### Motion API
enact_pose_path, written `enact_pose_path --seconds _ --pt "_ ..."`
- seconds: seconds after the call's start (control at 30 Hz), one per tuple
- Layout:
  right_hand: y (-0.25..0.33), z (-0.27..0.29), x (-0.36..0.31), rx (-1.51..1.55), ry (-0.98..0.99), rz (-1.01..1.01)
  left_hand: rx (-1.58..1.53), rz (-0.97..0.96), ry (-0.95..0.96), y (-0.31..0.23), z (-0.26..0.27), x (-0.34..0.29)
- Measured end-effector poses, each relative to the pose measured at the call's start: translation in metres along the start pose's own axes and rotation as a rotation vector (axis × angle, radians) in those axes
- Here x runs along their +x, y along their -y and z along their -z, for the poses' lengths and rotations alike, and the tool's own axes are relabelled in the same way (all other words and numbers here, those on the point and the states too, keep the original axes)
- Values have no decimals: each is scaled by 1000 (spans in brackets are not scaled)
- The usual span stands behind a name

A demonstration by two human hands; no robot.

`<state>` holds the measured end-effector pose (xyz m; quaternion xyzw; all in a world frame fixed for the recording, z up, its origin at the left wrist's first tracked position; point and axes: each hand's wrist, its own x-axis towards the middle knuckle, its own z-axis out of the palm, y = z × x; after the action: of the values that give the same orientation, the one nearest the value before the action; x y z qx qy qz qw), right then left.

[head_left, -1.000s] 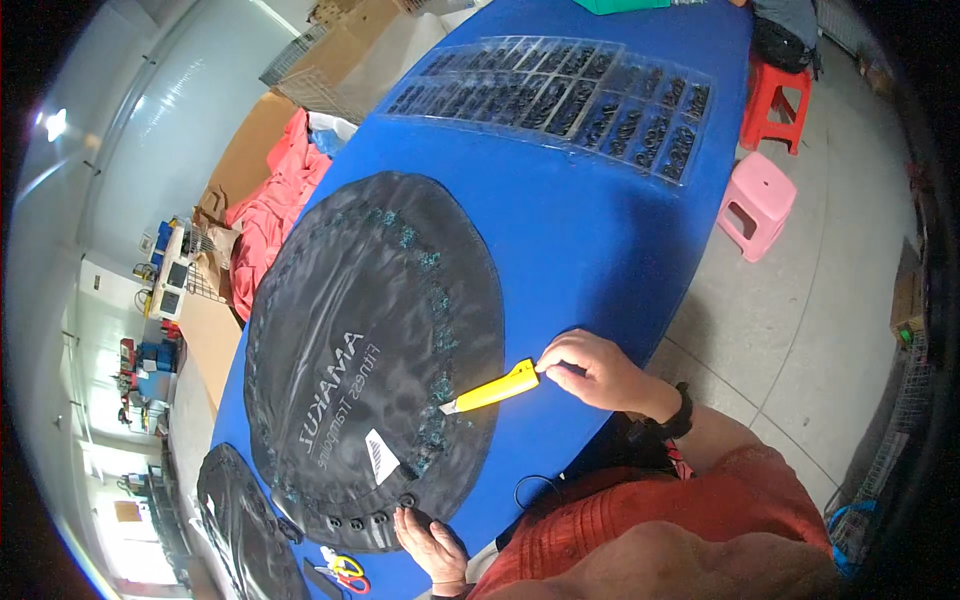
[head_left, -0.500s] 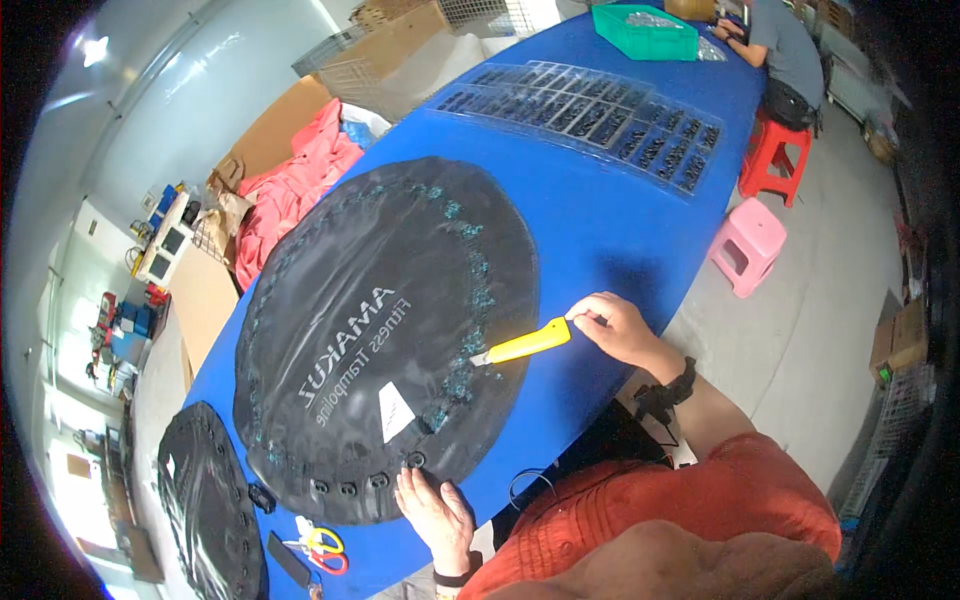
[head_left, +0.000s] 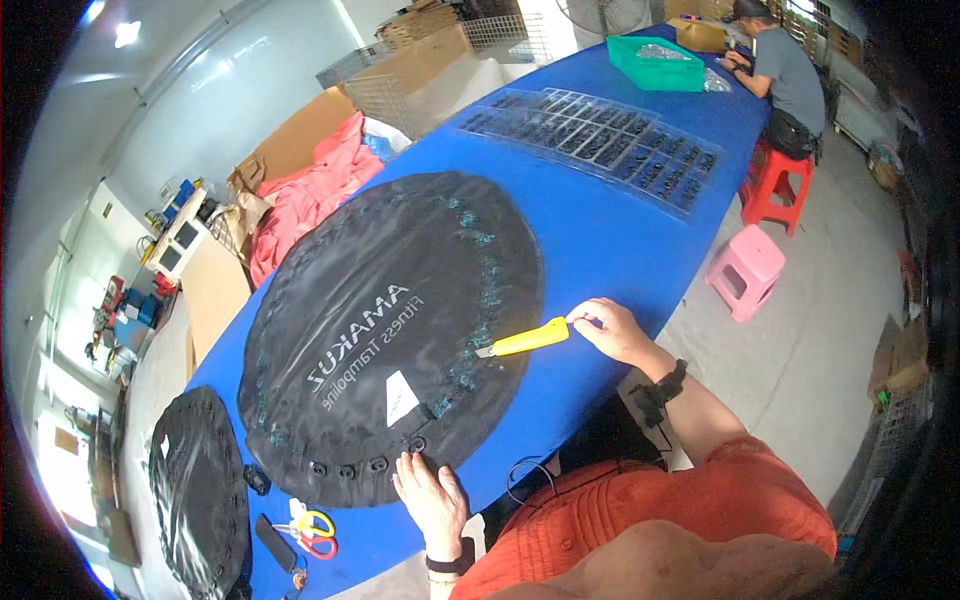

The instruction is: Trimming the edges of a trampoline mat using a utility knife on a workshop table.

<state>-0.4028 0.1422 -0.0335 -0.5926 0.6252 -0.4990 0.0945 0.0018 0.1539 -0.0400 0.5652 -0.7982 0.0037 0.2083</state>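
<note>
A shiny black mat (head_left: 195, 480) and scissors (head_left: 303, 527) lie at 8 and 7 o'clock of a large round mat (head_left: 390, 260) on a blue table (head_left: 600, 180); one person's left hand (head_left: 432, 500) rests flat, fingers loose, near its 6 o'clock rim, while the right hand (head_left: 615, 330), fingertips together, meets a yellow knife (head_left: 530, 338) at 3 o'clock, grip unclear.

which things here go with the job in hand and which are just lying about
Apparently in use:
- round black mat, under the left hand
- yellow cutter, at the right hand

Lying about, seemingly:
- scissors
- smaller black mat
- green bin
- pink stool
</note>
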Motion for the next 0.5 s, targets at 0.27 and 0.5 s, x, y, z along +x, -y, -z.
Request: enact_pose_path --seconds 0.27,0.5 --pt "-10 -2 2 -4 -5 69 21 6 82 -4 14 5" --pt "4 2 8 245 106 -127 -307 -31 189 25 55 39"
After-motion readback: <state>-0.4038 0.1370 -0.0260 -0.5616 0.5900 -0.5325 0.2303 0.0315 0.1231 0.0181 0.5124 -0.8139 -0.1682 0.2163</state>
